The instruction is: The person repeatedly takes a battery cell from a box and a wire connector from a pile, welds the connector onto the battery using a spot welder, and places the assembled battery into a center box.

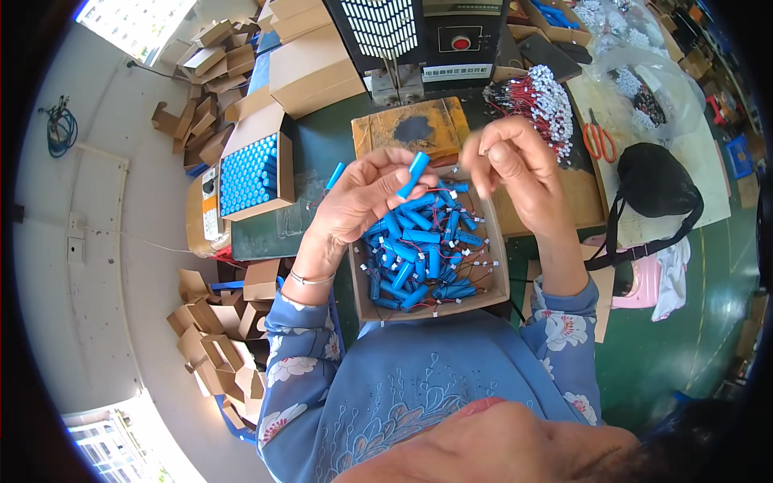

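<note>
Blue in finish: observed one cylinder (414, 175) pinched between thumb and fingers of left hand (364, 195), above a cardboard box (431, 312) of wired blue cylinders (419, 236). Noted right hand (522, 173) raised to the right, thumb and fingers loosely curled; unable to confirm whether holding anything.

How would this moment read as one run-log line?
Left hand: holds blue battery | Right hand: raised, contents unclear | Below: box of more batteries
</note>
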Demonstrator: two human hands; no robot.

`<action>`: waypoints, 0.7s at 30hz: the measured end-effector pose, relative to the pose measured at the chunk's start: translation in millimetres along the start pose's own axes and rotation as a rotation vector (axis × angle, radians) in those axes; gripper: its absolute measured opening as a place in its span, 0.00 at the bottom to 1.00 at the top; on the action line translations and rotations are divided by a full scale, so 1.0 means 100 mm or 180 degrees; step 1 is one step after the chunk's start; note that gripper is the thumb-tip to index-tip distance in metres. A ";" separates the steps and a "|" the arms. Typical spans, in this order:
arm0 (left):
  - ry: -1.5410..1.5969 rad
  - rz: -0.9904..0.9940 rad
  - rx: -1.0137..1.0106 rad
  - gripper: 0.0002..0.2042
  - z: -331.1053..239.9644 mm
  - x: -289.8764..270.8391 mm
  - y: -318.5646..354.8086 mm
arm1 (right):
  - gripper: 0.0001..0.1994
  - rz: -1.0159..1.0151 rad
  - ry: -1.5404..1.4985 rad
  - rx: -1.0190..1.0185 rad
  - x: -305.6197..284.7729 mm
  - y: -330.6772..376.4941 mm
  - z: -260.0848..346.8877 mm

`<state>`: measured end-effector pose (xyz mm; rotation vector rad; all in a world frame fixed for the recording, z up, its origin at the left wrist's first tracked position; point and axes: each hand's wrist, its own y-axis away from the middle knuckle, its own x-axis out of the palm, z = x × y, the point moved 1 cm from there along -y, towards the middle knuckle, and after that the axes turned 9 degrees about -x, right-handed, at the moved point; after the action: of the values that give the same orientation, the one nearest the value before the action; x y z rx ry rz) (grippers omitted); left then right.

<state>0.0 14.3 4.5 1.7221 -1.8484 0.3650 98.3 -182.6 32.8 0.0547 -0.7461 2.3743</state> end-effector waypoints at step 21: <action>-0.1458 -0.0704 0.0548 0.11 -0.19 -0.20 -0.24 | 0.06 0.0281 0.0148 0.1083 -0.04 -0.15 -0.24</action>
<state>28.2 38.3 3.9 2.2507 -1.9453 0.0387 114.0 -163.1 19.6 0.1109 -0.3222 2.5542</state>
